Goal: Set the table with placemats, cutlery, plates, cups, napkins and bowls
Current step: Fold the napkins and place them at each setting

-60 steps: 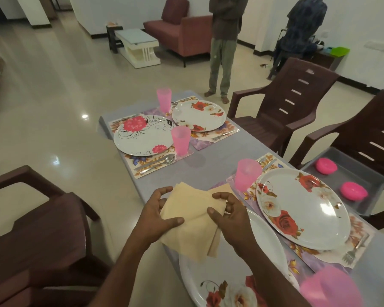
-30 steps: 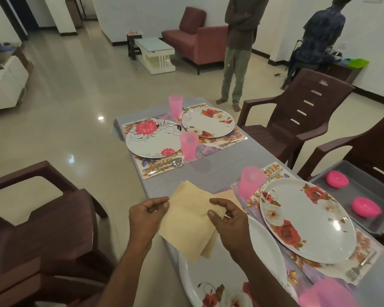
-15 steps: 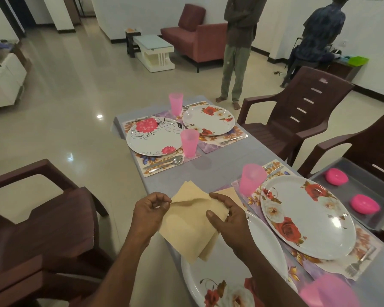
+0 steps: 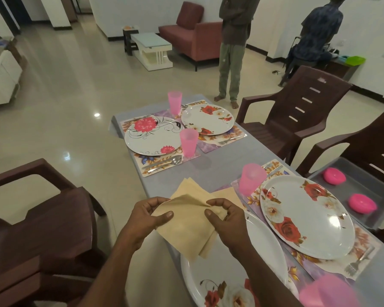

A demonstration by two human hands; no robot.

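While four floral plates and pink plastic cups already stand on their placemats along the grey-clothed desk (image 4: 220,171), the napkin step is the one in hand: a small stack of beige paper napkins (image 4: 186,227) hangs in the air over the desk's near left edge, just above the rim of the nearest white rose-patterned plate (image 4: 208,282). The left hand (image 4: 148,220) has its grip clamped on the top sheet's left corner, thumb pressed on its face, and the right hand (image 4: 227,222) pinches the raised upper edge, fingers curled, peeling that sheet off the pile. Next, I'd judge, one napkin must come free cleanly and go down by a setting; thin sheets cling, so two may lift together. Two pink bowls (image 4: 361,203) wait in a grey tray (image 4: 377,214) on the brown plastic chair (image 4: 364,149) at the right edge.
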